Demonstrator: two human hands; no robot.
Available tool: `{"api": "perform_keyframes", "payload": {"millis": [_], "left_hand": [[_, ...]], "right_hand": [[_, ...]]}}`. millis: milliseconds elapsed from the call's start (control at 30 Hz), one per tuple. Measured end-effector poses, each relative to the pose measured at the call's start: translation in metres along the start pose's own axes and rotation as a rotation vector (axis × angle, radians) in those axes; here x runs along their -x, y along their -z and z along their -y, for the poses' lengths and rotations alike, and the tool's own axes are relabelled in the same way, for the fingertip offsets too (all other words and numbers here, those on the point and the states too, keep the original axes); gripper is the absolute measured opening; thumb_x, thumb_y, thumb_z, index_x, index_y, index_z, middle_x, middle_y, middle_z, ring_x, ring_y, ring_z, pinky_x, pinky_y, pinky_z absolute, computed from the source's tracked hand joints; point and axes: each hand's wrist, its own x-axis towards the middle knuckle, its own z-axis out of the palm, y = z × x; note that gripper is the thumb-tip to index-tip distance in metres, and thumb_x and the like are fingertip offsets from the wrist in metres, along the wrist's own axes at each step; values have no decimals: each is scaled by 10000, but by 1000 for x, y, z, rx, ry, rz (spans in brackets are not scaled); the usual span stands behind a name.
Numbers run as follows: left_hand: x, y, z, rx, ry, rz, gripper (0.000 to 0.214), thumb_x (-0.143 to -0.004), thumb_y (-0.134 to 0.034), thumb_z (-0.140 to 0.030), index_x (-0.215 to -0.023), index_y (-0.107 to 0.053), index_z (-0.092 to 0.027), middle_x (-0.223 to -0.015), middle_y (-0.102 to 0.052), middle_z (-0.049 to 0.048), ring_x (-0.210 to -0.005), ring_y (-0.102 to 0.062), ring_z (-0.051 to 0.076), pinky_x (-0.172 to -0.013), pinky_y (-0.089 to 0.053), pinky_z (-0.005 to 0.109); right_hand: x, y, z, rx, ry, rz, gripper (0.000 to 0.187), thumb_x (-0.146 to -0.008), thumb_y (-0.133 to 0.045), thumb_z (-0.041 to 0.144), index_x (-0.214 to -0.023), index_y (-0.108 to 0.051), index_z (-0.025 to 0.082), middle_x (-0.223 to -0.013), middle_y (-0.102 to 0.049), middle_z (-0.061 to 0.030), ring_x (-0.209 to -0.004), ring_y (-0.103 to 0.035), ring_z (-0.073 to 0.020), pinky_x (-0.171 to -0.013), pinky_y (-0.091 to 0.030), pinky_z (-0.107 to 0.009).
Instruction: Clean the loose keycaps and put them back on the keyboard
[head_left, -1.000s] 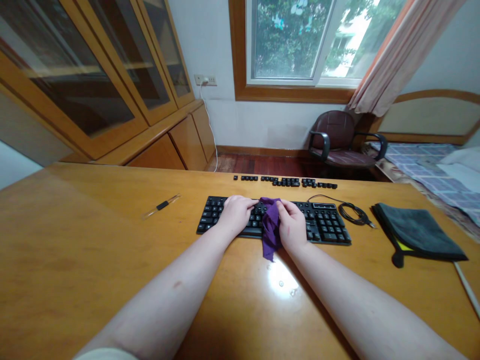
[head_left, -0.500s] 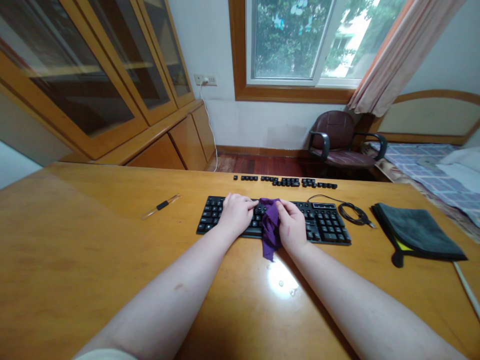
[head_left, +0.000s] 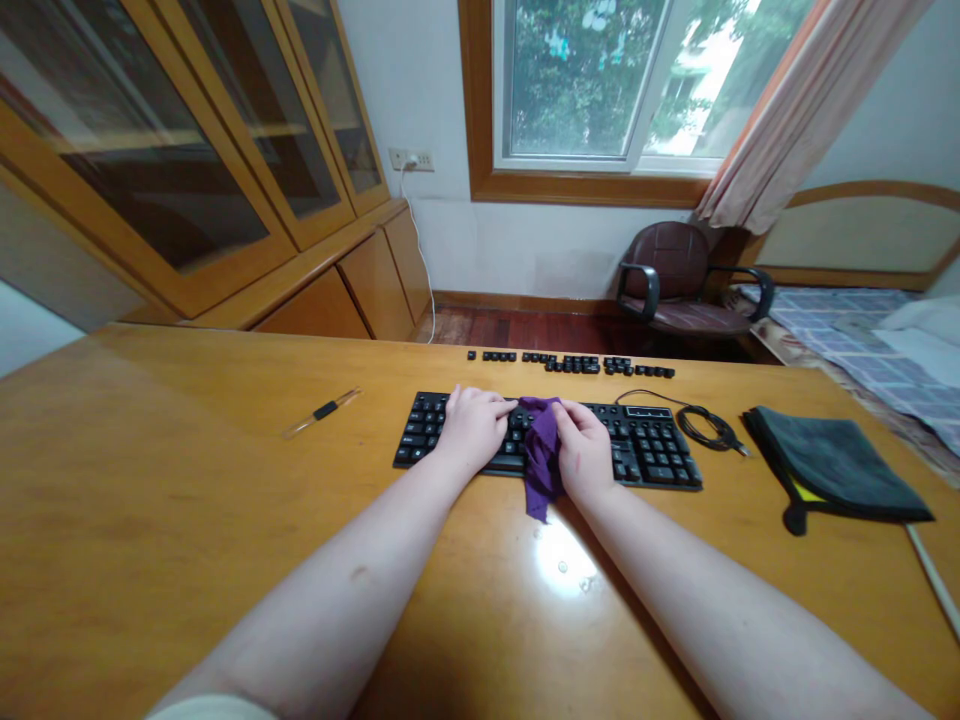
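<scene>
A black keyboard (head_left: 652,455) lies across the middle of the wooden desk (head_left: 150,470). My left hand (head_left: 471,430) rests on its left-centre keys, fingers curled down and pressing on the keyboard. My right hand (head_left: 583,450) is closed on a purple cloth (head_left: 541,455), which it holds against the keys; a tail of the cloth hangs over the keyboard's front edge onto the desk. A row of loose black keycaps (head_left: 571,363) sits behind the keyboard.
The keyboard's coiled black cable (head_left: 701,425) lies at its right. A folded dark grey cloth (head_left: 832,463) with a yellow edge is further right. A clear pen-like tool (head_left: 322,411) lies at the left. Beyond the desk stand a brown chair (head_left: 675,285), cabinets and a bed.
Almost nothing has moved. My left hand's fingers have shifted slightly on the keys, and the purple cloth stays under my right hand.
</scene>
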Motion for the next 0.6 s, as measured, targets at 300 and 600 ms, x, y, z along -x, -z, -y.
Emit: {"api": "perform_keyframes", "payload": {"millis": [300, 600], "left_hand": [[1, 5, -4, 17, -5, -11, 243, -792, -528, -203, -925, -710, -293, -887, -716, 27, -919, -564, 224, -1071, -157, 532], [-2, 3, 1, 17, 32, 14, 236, -808, -518, -236, -947, -708, -261, -907, -717, 47, -889, -611, 214, -1055, -234, 504]], "right_hand": [[0, 0, -3, -11, 9, 3, 257, -764, -583, 406, -810, -673, 169, -791, -681, -41, -764, -595, -189, -759, -471, -336], [-1, 0, -6, -29, 1, 4, 261, -759, -589, 414, -814, -671, 172, -793, -683, -37, -768, -601, -193, -764, -470, -338]]}}
